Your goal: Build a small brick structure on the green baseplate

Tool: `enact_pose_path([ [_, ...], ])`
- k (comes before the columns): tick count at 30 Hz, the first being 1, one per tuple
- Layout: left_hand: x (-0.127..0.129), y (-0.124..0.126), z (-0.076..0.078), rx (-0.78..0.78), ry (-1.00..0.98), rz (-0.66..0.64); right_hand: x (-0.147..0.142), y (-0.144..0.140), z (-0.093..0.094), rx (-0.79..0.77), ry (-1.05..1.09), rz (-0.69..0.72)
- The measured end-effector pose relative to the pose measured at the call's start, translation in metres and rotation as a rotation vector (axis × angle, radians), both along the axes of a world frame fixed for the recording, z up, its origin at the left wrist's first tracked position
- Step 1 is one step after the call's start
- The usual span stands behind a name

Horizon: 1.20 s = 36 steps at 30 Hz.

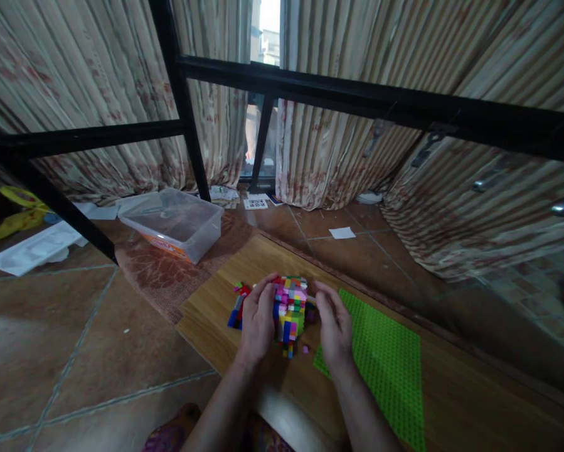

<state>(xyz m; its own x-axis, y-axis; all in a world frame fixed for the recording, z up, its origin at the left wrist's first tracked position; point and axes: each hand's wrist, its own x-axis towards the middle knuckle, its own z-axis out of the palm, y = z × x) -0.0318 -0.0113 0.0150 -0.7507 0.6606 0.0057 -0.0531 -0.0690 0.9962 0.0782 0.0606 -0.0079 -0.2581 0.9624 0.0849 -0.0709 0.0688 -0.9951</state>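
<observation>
A many-coloured model built of small toy bricks (290,307) is between my hands above the wooden board. Fingers of my left hand (259,317) are closed round its left side. My right hand (333,320) curves in at the other side, its thumb and fingertips at the model's right edge; their exact contact is partly hidden. Loose bricks (236,314), blue, red and grey, lie left of my left hand. A small pink brick (305,349) lies on the board below the model. Beside my right hand is a green studded baseplate (385,364).
The wooden board (216,307) rests low over the tiled floor (84,358). A clear plastic bin (182,220) stands beyond its left end. Black metal bars (338,88) cross in front of curtains (357,144). White paper (342,233) lies on the floor.
</observation>
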Motion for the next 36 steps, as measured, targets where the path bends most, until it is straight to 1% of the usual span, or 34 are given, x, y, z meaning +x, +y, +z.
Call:
enact_pose_path([
  [3,0.005,0.0,0.001,0.029,-0.017,-0.042,-0.007,-0.008,0.021,0.021,0.028,0.143],
  [4,0.006,0.0,0.002,0.04,-0.014,-0.05,-0.01,-0.011,0.026,0.006,0.027,0.182],
  [6,0.008,-0.001,0.004,0.061,-0.003,-0.057,-0.015,-0.016,0.031,-0.022,0.028,0.214],
  [10,0.01,-0.003,0.006,0.076,0.01,-0.079,-0.018,-0.02,0.025,-0.021,0.107,0.172],
  [13,0.011,-0.002,0.004,0.07,0.029,-0.095,-0.016,-0.017,0.017,-0.037,0.178,0.176],
  [15,0.011,-0.001,0.003,0.064,0.043,-0.078,-0.015,-0.014,0.015,-0.059,0.225,0.168],
  [17,0.011,0.001,0.004,0.061,0.058,-0.028,-0.015,-0.01,0.014,-0.068,0.263,0.131],
  [19,0.011,0.004,0.004,0.055,0.064,0.002,-0.017,-0.008,0.014,-0.053,0.257,0.103],
  [22,0.011,0.006,0.005,0.037,0.054,-0.012,-0.021,-0.008,0.012,-0.022,0.237,0.087],
  [25,0.005,0.004,0.003,0.009,0.057,-0.022,-0.022,-0.007,0.006,-0.099,0.328,0.041],
  [27,-0.002,0.001,0.002,-0.021,0.067,-0.027,-0.019,-0.001,0.001,-0.151,0.345,0.023],
  [29,-0.011,-0.004,0.003,-0.075,0.069,-0.038,-0.015,0.01,-0.005,-0.105,0.263,0.007],
  [31,-0.02,-0.008,0.005,-0.148,0.053,-0.062,-0.012,0.024,-0.012,-0.011,0.11,0.021],
  [34,-0.029,-0.012,0.008,-0.221,-0.009,-0.122,-0.013,0.041,-0.021,0.071,-0.09,0.106],
  [36,-0.032,-0.014,0.006,-0.237,-0.06,-0.157,-0.016,0.045,-0.025,0.107,-0.151,0.159],
])
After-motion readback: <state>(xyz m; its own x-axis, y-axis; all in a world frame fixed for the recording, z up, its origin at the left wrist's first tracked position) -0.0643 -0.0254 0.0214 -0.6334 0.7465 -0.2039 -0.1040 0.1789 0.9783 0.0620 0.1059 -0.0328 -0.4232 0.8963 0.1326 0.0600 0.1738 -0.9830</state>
